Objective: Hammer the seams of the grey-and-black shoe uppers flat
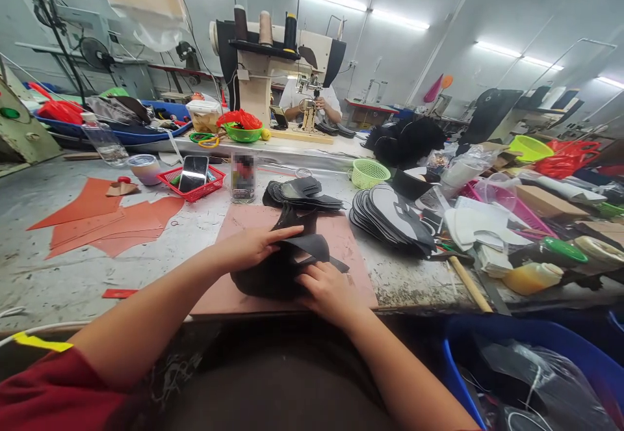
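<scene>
On a pink mat in front of me lies a dark, floppy black item, its exact shape partly hidden by my hands. Over it a flat black leather-like piece is bent upward. My left hand grips this piece from the left, index finger stretched along its upper edge. With curled fingers, my right hand pinches the lower edge of the black material. Just beyond is a stack of black cut pieces. Another stack of grey and black pieces sits right of the mat.
Orange sheets lie left, near a red basket holding a phone. A sewing machine stands beyond, with a person behind it. Right are a green basket, a wooden-handled tool and a blue bin.
</scene>
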Demonstrator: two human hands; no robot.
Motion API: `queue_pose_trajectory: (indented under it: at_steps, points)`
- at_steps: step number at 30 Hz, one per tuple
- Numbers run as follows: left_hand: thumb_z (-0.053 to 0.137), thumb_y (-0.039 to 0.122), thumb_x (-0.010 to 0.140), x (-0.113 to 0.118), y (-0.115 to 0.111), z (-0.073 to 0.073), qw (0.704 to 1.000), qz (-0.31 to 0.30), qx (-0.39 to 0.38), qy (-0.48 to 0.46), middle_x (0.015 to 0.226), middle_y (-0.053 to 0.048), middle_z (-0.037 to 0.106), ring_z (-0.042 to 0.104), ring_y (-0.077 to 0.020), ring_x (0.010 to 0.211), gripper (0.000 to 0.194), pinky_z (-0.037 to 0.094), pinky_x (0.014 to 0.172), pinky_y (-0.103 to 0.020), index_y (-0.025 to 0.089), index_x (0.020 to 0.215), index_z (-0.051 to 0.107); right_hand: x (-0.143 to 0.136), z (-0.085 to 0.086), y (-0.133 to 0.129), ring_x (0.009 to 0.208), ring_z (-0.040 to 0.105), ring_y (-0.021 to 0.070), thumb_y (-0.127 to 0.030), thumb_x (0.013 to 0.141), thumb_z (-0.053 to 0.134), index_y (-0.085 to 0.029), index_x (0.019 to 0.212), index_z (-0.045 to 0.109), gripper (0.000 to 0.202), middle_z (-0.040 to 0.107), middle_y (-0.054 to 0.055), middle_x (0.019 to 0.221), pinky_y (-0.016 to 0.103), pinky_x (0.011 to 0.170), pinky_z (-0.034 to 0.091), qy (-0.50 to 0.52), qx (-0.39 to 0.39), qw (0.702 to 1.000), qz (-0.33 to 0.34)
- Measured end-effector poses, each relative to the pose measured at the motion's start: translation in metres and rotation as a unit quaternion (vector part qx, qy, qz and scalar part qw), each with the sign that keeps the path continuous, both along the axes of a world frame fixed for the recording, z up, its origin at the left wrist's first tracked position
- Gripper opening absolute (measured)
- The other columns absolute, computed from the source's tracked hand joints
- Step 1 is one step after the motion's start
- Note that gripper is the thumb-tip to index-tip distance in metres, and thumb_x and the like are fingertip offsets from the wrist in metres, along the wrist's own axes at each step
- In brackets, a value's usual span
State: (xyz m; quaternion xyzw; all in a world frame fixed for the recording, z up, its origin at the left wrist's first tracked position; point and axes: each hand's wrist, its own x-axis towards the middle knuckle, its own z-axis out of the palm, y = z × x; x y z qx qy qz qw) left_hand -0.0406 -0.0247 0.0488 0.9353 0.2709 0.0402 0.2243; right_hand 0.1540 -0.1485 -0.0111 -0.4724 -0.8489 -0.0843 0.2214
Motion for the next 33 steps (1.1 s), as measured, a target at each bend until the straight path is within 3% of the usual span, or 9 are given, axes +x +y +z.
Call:
queue_pose_trajectory:
  at_steps: [3, 7, 12, 17, 20, 22, 27, 30, 33]
  points:
    - [0.033, 0.016, 0.090, 0.002, -0.003, 0.002, 0.998, -0.012, 0.028, 0.046, 0.097, -0.001, 0.062, 0.060, -0.0170, 0.085, 0.049, 0.044, 0.074, -0.023, 0.038, 0.133, 0.041, 0.003, -0.003, 0.004, 0.071, 0.059, 0.0176, -0.026, 0.073, 0.071, -0.019, 0.085, 0.064, 0.016, 0.066, 0.002, 0.077, 0.028, 0.062, 0.042, -0.007, -0.044, 0.999, 0.007]
    - [0.040, 0.024, 0.090, 0.005, -0.009, 0.005, 0.995, -0.030, 0.081, 0.058, 0.089, -0.002, 0.060, 0.059, -0.0178, 0.080, 0.040, 0.043, 0.072, -0.024, 0.037, 0.126, 0.050, 0.003, 0.004, 0.009, 0.062, 0.057, 0.0144, -0.016, 0.081, 0.057, -0.019, 0.076, 0.062, 0.008, 0.065, 0.000, 0.069, 0.027, 0.060, 0.040, 0.018, 0.007, 1.000, -0.003]
    - [0.059, 0.039, 0.081, 0.007, -0.013, 0.004, 0.991, -0.086, 0.082, 0.064, 0.111, -0.004, 0.060, 0.058, -0.0226, 0.099, 0.053, 0.044, 0.083, -0.026, 0.032, 0.131, 0.044, 0.001, 0.016, 0.015, 0.071, 0.059, 0.0162, -0.012, 0.084, 0.048, -0.018, 0.083, 0.059, 0.013, 0.066, 0.003, 0.075, 0.030, 0.073, 0.043, 0.082, 0.090, 0.992, -0.030]
    - [0.045, 0.016, 0.085, 0.005, -0.009, 0.004, 0.998, -0.044, 0.033, 0.042, 0.131, -0.004, 0.052, 0.052, -0.0195, 0.114, 0.055, 0.039, 0.095, -0.027, 0.028, 0.138, 0.034, -0.002, 0.009, 0.007, 0.094, 0.057, 0.0194, -0.012, 0.086, 0.049, -0.020, 0.094, 0.059, 0.016, 0.065, 0.008, 0.102, 0.035, 0.084, 0.042, 0.104, 0.180, 0.977, -0.053]
    - [0.033, 0.011, 0.088, 0.006, -0.004, 0.007, 1.000, -0.022, 0.016, 0.010, 0.136, -0.001, 0.046, 0.051, -0.0166, 0.115, 0.057, 0.039, 0.094, -0.026, 0.033, 0.140, 0.028, -0.005, 0.001, 0.001, 0.086, 0.058, 0.0214, -0.023, 0.079, 0.063, -0.020, 0.093, 0.061, 0.014, 0.065, 0.007, 0.096, 0.034, 0.075, 0.046, 0.032, 0.085, 0.996, 0.005]
    - [0.033, 0.012, 0.088, 0.007, -0.004, 0.010, 0.999, -0.030, 0.031, 0.029, 0.131, -0.001, 0.051, 0.053, -0.0173, 0.112, 0.050, 0.040, 0.092, -0.026, 0.032, 0.134, 0.041, -0.006, -0.002, 0.001, 0.081, 0.058, 0.0220, -0.028, 0.071, 0.072, -0.018, 0.090, 0.062, 0.024, 0.065, 0.007, 0.091, 0.033, 0.070, 0.048, 0.003, -0.011, 1.000, 0.023]
    - [0.058, 0.038, 0.081, 0.010, -0.017, 0.018, 0.989, -0.050, 0.064, 0.122, 0.101, -0.005, 0.067, 0.062, -0.0225, 0.092, 0.041, 0.045, 0.079, -0.028, 0.026, 0.120, 0.057, -0.003, 0.010, 0.007, 0.087, 0.059, 0.0187, -0.025, 0.072, 0.072, -0.020, 0.090, 0.064, 0.020, 0.066, 0.003, 0.092, 0.029, 0.075, 0.048, 0.063, -0.156, 0.986, 0.010]
    - [0.072, 0.052, 0.064, 0.009, -0.028, 0.022, 0.982, -0.049, 0.079, 0.167, 0.095, -0.006, 0.066, 0.062, -0.0265, 0.087, 0.066, 0.046, 0.073, -0.030, 0.026, 0.122, 0.055, -0.002, 0.017, 0.011, 0.081, 0.061, 0.0166, -0.019, 0.077, 0.066, -0.021, 0.084, 0.065, 0.008, 0.067, 0.001, 0.085, 0.026, 0.071, 0.048, 0.076, -0.169, 0.983, 0.015]
    - [0.074, 0.042, 0.065, 0.008, -0.030, 0.019, 0.977, -0.063, 0.094, 0.180, 0.097, -0.006, 0.065, 0.063, -0.0265, 0.087, 0.061, 0.047, 0.073, -0.031, 0.028, 0.121, 0.055, -0.003, 0.017, 0.011, 0.077, 0.061, 0.0155, -0.013, 0.083, 0.054, -0.019, 0.087, 0.064, 0.012, 0.068, 0.003, 0.084, 0.026, 0.069, 0.048, 0.125, -0.051, 0.991, -0.011]
